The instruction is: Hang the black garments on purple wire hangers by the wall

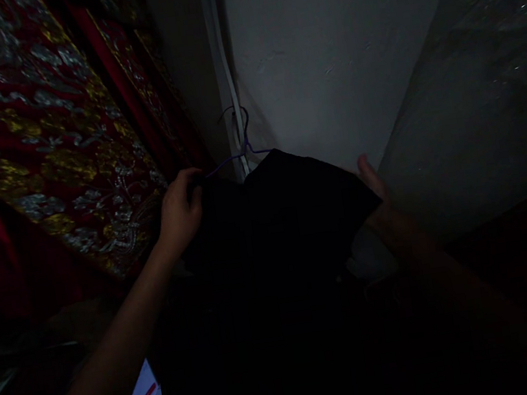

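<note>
A black garment (291, 220), probably a shirt, hangs on a thin purple wire hanger (247, 147). The hanger's hook loops by a white pipe or cable running down the wall. My left hand (181, 206) is closed on the garment's left shoulder, beside the hanger's arm. At the right shoulder edge, my right hand (377, 198) touches the cloth with its thumb stretched up and apart. Its other fingers are mostly hidden behind the cloth and in shadow. Darkness swallows the lower part of the garment.
Red cloth with gold and silver embroidery (53, 135) hangs at the left. Behind the hanger stands a pale wall (321, 52), with a clear plastic sheet (486, 74) at the right. A lit screen (144, 394), probably a phone, glows at the lower left.
</note>
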A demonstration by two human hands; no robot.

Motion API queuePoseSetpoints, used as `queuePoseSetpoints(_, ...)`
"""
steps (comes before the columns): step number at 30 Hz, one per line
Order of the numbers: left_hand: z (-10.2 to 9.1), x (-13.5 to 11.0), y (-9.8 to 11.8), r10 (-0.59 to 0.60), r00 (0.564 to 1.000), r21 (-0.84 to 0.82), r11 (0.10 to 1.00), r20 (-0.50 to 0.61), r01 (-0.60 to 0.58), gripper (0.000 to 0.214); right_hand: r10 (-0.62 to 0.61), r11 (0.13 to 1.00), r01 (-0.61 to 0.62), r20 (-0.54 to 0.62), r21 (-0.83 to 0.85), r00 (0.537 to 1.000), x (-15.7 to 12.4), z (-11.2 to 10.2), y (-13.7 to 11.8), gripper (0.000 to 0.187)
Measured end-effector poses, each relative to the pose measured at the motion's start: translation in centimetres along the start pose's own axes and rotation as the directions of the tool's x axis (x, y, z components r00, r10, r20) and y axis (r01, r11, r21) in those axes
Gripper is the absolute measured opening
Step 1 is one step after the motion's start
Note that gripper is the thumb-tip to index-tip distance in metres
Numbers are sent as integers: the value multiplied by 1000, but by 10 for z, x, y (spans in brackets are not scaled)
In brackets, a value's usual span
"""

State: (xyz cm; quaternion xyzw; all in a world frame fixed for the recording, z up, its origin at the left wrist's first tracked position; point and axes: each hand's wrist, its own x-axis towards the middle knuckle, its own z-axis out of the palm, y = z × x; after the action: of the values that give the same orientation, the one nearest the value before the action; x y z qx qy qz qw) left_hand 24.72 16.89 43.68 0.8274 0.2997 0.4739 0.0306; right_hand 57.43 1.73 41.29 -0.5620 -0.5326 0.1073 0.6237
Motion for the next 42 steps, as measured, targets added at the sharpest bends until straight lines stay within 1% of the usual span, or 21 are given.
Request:
queuePoseSetpoints(4, 4, 11, 5, 1, 999, 38, 999, -44, 1, 28, 179, 970, -185, 46, 158, 983, -4, -8, -14, 41)
queuePoseSetpoints(9, -2, 13, 39, 16, 986, 37, 999, -167, -10, 36, 177, 952, -134, -135, 275, 975, -17, 0, -44, 25)
queuePoseSetpoints(12, -14, 11, 62, -43, 998, -220, 975, -35, 34, 33, 173, 958, -122, -182, 261, 968, -47, 8, -62, 22)
queuePoseSetpoints(14, -22, 8, 76, -110, 982, -422, 891, 155, 166, 36, 109, 975, -93, -67, 204, 992, -72, 14, -79, 21)
queuePoseSetpoints(15, -27, 6, 81, -130, 956, -501, 829, 262, 250, 37, 52, 984, -65, 81, 164, 995, -84, 17, -88, 20)
queuePoseSetpoints(16, -30, 3, 86, -139, 922, -556, 762, 362, 333, 38, -11, 994, -23, 299, 111, 954, -93, 20, -97, 17)
queuePoseSetpoints(17, -34, -2, 89, -142, 882, -589, 695, 449, 412, 39, -54, 997, 22, 535, 67, 843, -100, 23, -105, 14)
queuePoseSetpoints(18, -37, -8, 92, -146, 840, -605, 631, 523, 486, 41, -84, 996, 75, 726, 45, 683, -103, 26, -111, 13)
queuePoseSetpoints(19, -40, -15, 93, -151, 791, -602, 570, 593, 560, 44, -96, 991, 125, 846, 35, 525, -102, 28, -114, 14)
queuePoseSetpoints(20, -43, -23, 93, -152, 735, -583, 513, 661, 631, 46, -97, 986, 166, 903, 29, 418, -98, 31, -114, 17)
queuePoseSetpoints(21, -47, -32, 91, -136, 663, -545, 462, 736, 699, 46, -97, 980, 199, 918, 20, 384, -92, 32, -109, 20)
queuePoseSetpoints(22, -52, -40, 89, -97, 576, -490, 424, 811, 762, 43, -95, 974, 227, 900, -4, 425, -84, 34, -101, 22)
queuePoseSetpoints(24, -65, -54, 85, -17, 394, -351, 417, 919, 838, 27, -104, 960, 266, 781, -82, 616, -67, 36, -76, 23)
queuePoseSetpoints(26, -77, -61, 83, -20, 278, -230, 505, 960, 832, 19, -161, 941, 306, 607, -142, 778, -52, 40, -47, 28)
queuePoseSetpoints(27, -83, -61, 83, -69, 275, -190, 563, 959, 804, 19, -189, 933, 323, 548, -158, 815, -47, 42, -33, 35)
queuePoseSetpoints(28, -87, -60, 82, -133, 315, -170, 618, 940, 767, 20, -202, 933, 326, 526, -154, 826, -44, 44, -21, 40)
queuePoseSetpoints(32, -86, -41, 74, -280, 625, -238, 752, 728, 615, 16, -82, 993, 115, 615, -14, 784, -34, 50, 9, 40)
queuePoseSetpoints(35, -75, -21, 63, -302, 811, -374, 769, 501, 518, 13, 42, 980, -119, 422, 157, 906, -18, 42, 12, 49)
queuePoseSetpoints(37, -69, -10, 56, -337, 856, -453, 740, 392, 498, 11, 102, 939, -186, 282, 290, 954, -4, 31, 5, 50)
queuePoseSetpoints(38, -68, -6, 54, -359, 857, -484, 713, 369, 507, 9, 112, 923, -203, 278, 326, 954, 2, 26, 1, 50)
queuePoseSetpoints(42, -65, 6, 45, -426, 825, -571, 595, 372, 565, 14, 58, 953, -203, 525, 223, 849, 6, 17, -15, 54)
